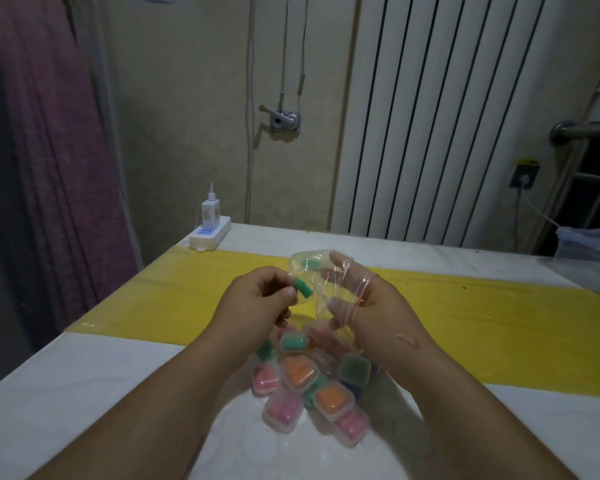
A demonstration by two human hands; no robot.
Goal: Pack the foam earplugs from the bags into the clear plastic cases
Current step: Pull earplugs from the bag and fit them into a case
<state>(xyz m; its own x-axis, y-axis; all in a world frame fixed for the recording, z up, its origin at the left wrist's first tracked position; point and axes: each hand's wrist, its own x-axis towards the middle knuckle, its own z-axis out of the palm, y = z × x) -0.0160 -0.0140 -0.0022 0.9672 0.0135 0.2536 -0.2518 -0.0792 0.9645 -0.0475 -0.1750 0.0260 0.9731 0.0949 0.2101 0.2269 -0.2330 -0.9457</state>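
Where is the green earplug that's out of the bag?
Head view, centre: left hand pinches the earplug beside the bag covering the right hand, above the cases.

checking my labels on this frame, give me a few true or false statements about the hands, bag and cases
1. The left hand pinches a green earplug. True.
2. The right hand is inside the bag. True.
3. The bag is empty. False: a second earplug, also green, shows inside it.
4. The cases are all empty. False: many in the pile hold pink, orange or green earplugs.
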